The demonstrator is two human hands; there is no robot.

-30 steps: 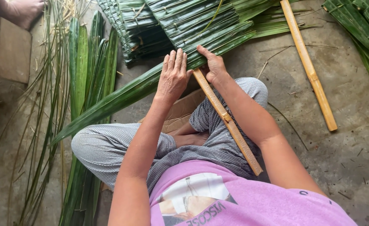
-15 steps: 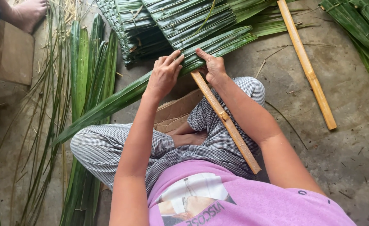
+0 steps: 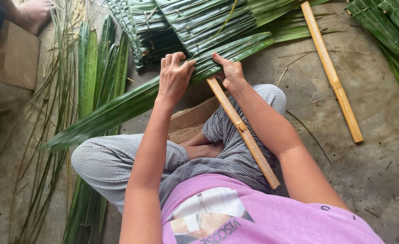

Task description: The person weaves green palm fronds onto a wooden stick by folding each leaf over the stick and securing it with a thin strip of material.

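A long green palm leaf lies slantwise from lower left to upper right across a split bamboo stick that rests over my knee. My left hand grips the leaf with curled fingers just left of the stick's top end. My right hand pinches the same leaf right beside the stick. Both hands hold the leaf folded over the stick's far end. Beyond them lies a stitched panel of folded leaves.
I sit cross-legged on a concrete floor with a piece of cardboard under my legs. A second bamboo stick lies at the right. Loose leaves and thin midribs lie at the left. Another person's foot shows top left.
My left hand has gone from flat and spread on the leaf to a curled grip. Both hands have slid slightly forward along the leaf at the stick's end.
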